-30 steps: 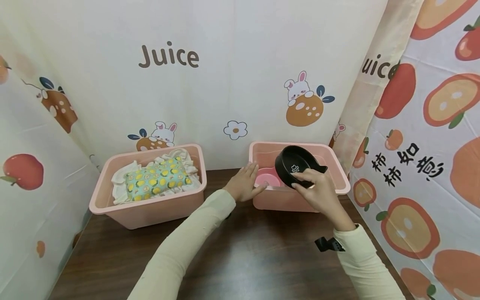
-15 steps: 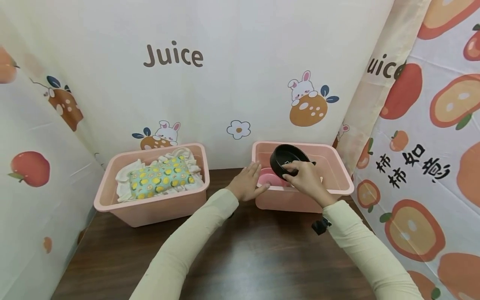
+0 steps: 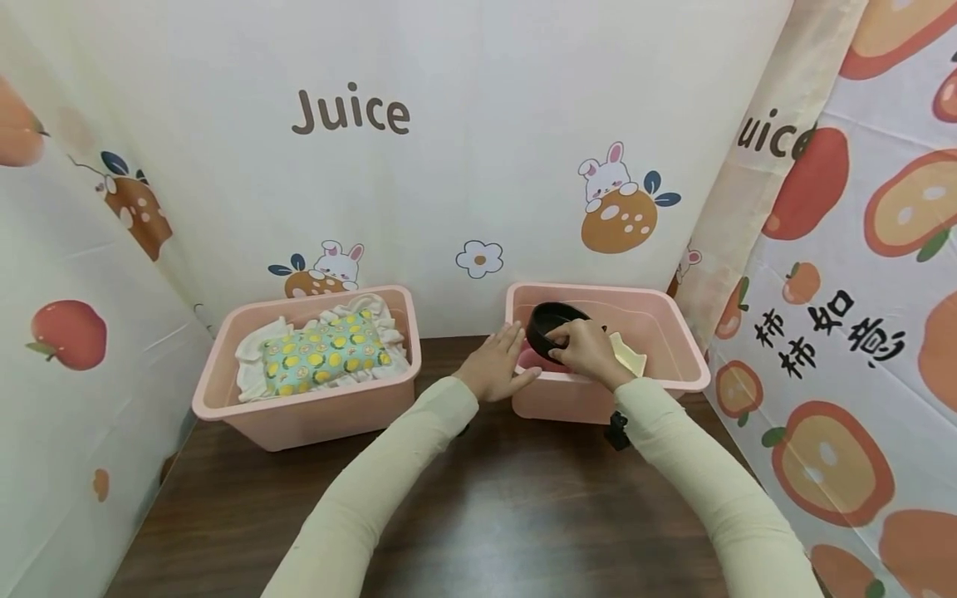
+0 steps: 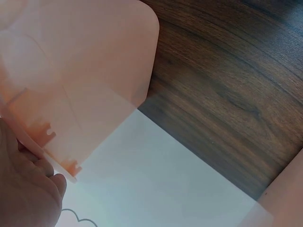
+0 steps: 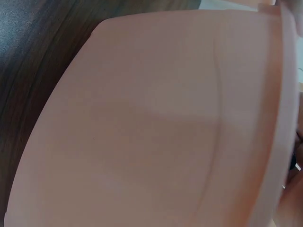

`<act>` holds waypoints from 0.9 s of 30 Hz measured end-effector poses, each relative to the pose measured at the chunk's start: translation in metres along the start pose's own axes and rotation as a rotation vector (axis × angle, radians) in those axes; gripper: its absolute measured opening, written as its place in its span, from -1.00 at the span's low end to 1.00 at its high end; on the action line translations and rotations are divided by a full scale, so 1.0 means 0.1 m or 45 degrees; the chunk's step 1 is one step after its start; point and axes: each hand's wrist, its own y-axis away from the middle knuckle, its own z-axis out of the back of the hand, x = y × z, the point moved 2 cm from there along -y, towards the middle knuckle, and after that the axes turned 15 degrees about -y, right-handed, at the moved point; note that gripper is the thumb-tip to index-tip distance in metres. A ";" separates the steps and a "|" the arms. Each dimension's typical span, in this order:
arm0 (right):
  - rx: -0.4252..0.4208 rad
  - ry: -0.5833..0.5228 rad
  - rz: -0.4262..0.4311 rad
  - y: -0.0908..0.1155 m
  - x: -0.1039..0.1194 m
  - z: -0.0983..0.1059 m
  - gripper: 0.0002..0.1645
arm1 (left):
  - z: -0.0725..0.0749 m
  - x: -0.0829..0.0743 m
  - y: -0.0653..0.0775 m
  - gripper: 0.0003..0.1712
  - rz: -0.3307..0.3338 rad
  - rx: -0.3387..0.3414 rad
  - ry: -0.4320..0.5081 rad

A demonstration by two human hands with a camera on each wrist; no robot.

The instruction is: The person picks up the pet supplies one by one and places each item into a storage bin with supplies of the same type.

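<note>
In the head view my right hand (image 3: pixel 586 347) pinches the near rim of a round black bowl (image 3: pixel 548 319), which tilts inside the right pink plastic bin (image 3: pixel 561 407). Under the bowl, a pink round dish (image 3: pixel 529 359) shows in part. A pale yellow piece with a wavy edge (image 3: pixel 630 355) lies right of my hand in the same bin. My left hand (image 3: pixel 489 365) rests on that bin's left front corner, fingers extended along the rim and thumb spread. The left wrist view shows its fingertips at the rim. The bin's outer wall (image 5: pixel 142 113) fills most of the right wrist view.
A second pink bin (image 3: pixel 321 419) stands at the left, holding a lemon-print pillow (image 3: pixel 325 353) with white ruffled fabric (image 3: pixel 250 365) around it. Both bins sit on a dark wooden table (image 3: pixel 486 515), close to the printed curtain (image 3: pixel 434 166) behind. Another fruit-print curtain (image 3: pixel 830 432) borders the right side.
My right hand has carried the black bowl left and lower into the right bin, over the pink dish. The pale yellow piece has come into sight. My left hand stays on the rim.
</note>
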 end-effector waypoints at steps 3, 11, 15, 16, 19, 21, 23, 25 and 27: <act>0.025 0.018 0.004 -0.05 -0.02 -0.05 -0.73 | 0.01 0.00 0.01 -0.05 0.003 -0.004 -0.010; 0.115 0.011 -0.085 -0.14 -0.10 -0.13 -0.72 | -0.01 0.00 0.01 -0.05 0.005 -0.005 -0.017; 0.151 0.024 -0.105 -0.17 -0.14 -0.17 -0.71 | -0.03 0.00 0.00 -0.05 0.008 -0.014 -0.013; 0.156 0.029 -0.106 -0.17 -0.14 -0.17 -0.71 | -0.03 0.00 0.00 -0.05 0.011 -0.015 -0.014; 0.161 0.051 -0.118 -0.19 -0.16 -0.19 -0.71 | -0.04 0.00 -0.01 -0.05 0.014 -0.010 -0.019; 0.165 0.058 -0.128 -0.20 -0.17 -0.20 -0.71 | -0.04 0.00 -0.01 -0.05 0.012 -0.016 -0.015; 0.170 0.061 -0.141 -0.22 -0.18 -0.21 -0.72 | -0.04 0.00 -0.02 -0.05 0.009 -0.022 -0.012; 0.182 0.067 -0.146 -0.23 -0.19 -0.22 -0.71 | -0.05 0.00 -0.02 -0.05 0.008 -0.021 -0.014; 0.192 0.077 -0.146 -0.23 -0.20 -0.23 -0.71 | -0.05 0.00 -0.02 -0.05 0.009 -0.022 -0.013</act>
